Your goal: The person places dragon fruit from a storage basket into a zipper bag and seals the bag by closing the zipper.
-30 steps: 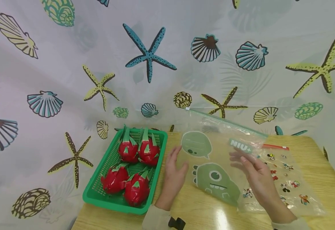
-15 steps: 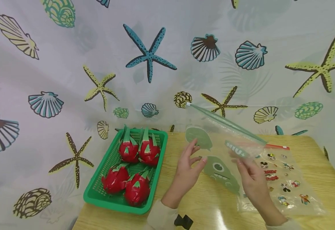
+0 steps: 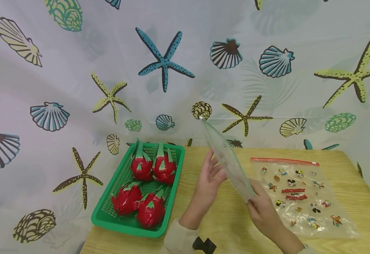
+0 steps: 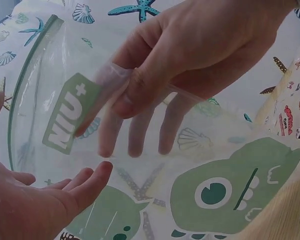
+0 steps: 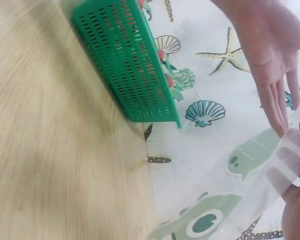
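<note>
Clear plastic with a green monster print: that's the zip bag (image 3: 227,160), held up edge-on above the middle of the wooden table (image 3: 235,225). It's pinched near its lower end by the right hand (image 3: 262,211), thumb on the front and fingers seen through the film in the left wrist view. The left hand (image 3: 208,180) is kept flat and relaxed just beside the bag, fingertips at the film, nothing gripped. A green basket (image 3: 115,208) with four red dragon fruits (image 3: 141,165) is parked at the table's left edge. A second bag with cartoon stickers (image 3: 299,194) is laid flat toward the right edge
</note>
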A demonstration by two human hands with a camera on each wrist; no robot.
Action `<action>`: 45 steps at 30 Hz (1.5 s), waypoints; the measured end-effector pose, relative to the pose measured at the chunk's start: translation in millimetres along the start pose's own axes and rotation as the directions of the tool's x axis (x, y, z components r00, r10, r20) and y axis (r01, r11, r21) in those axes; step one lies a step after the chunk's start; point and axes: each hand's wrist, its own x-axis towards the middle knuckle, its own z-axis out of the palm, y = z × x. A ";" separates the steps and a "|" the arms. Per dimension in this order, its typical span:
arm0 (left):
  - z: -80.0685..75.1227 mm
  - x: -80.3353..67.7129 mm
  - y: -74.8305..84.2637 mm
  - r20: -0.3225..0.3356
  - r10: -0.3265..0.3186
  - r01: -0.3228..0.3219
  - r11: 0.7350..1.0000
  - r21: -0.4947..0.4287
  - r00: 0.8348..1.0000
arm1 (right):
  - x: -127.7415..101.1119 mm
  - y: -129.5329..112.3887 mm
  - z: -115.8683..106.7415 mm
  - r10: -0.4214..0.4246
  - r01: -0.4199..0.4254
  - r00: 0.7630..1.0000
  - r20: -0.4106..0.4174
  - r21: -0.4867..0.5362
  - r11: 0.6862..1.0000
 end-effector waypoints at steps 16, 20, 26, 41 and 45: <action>-10.9 -4.3 -2.7 0.026 -0.041 0.047 0.947 -0.319 0.999 | 7.0 -1.7 5.2 -0.303 0.308 0.951 0.061 -0.246 0.919; -13.8 -6.3 -16.3 -0.044 -0.145 0.128 0.953 -0.274 0.988 | -2.3 2.4 8.0 -0.266 0.287 0.957 0.117 -0.241 0.927; -19.0 -12.6 -39.4 -0.165 -0.310 0.280 0.942 -0.185 0.936 | -20.2 7.1 11.8 -0.161 0.219 0.943 0.290 -0.181 0.959; -20.5 -22.6 -52.7 -0.180 -0.329 0.323 0.944 -0.060 0.927 | -4.0 -13.5 20.8 0.186 -0.211 0.952 0.244 0.081 0.974; -18.6 -26.9 -54.2 -0.189 -0.308 0.319 0.947 0.030 0.932 | 1.2 -17.9 27.1 0.305 -0.357 0.910 0.281 0.159 0.920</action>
